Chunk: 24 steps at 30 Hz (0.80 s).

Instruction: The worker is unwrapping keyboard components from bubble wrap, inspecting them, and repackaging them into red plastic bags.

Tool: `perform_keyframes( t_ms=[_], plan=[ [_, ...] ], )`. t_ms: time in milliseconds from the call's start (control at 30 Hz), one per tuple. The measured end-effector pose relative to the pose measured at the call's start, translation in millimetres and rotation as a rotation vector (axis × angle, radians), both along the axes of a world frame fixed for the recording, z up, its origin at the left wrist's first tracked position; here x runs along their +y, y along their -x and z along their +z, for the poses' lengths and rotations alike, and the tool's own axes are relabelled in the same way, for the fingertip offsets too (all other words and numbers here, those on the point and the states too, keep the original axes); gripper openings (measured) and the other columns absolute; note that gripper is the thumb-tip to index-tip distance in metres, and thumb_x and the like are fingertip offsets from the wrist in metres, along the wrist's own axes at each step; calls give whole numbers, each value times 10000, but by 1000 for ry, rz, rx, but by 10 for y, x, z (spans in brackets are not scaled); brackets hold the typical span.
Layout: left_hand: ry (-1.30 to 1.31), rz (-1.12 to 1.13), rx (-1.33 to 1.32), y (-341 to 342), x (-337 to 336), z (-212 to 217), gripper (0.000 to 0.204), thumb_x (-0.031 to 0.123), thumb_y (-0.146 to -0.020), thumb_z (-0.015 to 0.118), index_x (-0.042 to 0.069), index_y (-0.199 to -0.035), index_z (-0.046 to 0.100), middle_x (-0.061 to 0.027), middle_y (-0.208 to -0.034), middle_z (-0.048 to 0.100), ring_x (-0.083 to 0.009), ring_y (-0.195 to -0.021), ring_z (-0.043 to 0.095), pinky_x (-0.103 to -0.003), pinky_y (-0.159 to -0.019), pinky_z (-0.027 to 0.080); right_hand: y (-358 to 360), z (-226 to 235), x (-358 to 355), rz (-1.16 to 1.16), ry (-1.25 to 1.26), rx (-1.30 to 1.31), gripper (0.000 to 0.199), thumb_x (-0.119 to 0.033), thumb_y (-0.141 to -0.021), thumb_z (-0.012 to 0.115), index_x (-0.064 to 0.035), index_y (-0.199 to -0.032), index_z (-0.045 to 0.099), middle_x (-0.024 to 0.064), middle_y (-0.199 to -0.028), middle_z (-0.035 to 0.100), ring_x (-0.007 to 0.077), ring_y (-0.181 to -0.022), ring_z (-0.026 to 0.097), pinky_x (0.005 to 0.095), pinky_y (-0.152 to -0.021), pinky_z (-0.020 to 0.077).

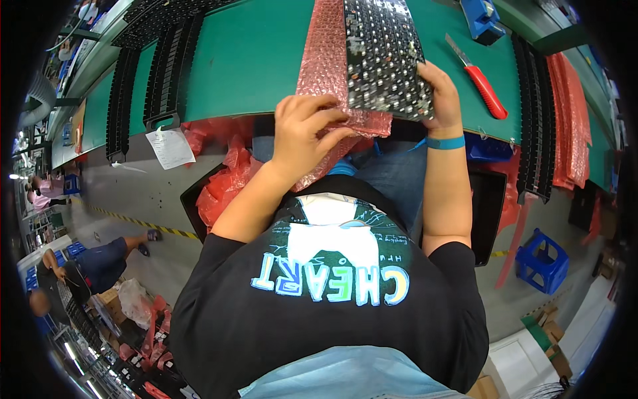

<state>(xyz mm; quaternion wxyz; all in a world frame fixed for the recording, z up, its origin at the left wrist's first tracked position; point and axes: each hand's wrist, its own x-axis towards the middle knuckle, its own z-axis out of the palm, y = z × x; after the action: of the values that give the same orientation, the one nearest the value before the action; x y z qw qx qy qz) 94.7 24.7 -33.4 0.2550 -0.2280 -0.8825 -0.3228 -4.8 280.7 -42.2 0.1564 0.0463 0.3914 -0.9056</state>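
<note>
A black circuit board panel [385,60] dotted with many small light parts extends over the green table. Its right edge is gripped by my right hand [442,100], thumb on top and fingers mostly hidden beneath. A strip or bag of pink bubble wrap [321,56] lies along the panel's left side and partly under its near end. My left hand [306,130] pinches the near part of this wrap, beside the panel's near left corner. To the right of my right hand rests a utility knife [485,91] with a red handle, blade pointing away.
Black slotted racks [166,70] stand at the left, another rack [531,120] at the right. Pink bubble bags [568,120] hang beyond it. A blue dispenser-like object [480,20] sits at the far right. Red plastic [222,183] fills a bin below the table. A person [100,266] sits behind left.
</note>
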Motion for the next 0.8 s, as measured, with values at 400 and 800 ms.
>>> perform_keyframes(
  t_ms=[400, 800],
  plan=[
    [-673, -428, -450, 91, -19, 723, 696, 124, -901, 687, 52, -1501, 343, -139, -1317, 608, -230, -1110, 617, -382, -957, 498, -641, 997, -1031, -42, -601, 704, 198, -73, -949, 619, 28, -1108, 681, 26, -731, 681, 45, -523, 458, 169, -464, 347],
    [-1237, -521, -844, 209, -123, 358, 586, 119, -928, 668, 65, -1463, 436, -136, -1289, 616, -164, -916, 647, -265, -801, 533, 185, 416, -812, -275, -635, 499, 267, -188, -942, 657, 4, -1127, 651, 39, -825, 672, 82, -664, 535, 246, -624, 455]
  ],
)
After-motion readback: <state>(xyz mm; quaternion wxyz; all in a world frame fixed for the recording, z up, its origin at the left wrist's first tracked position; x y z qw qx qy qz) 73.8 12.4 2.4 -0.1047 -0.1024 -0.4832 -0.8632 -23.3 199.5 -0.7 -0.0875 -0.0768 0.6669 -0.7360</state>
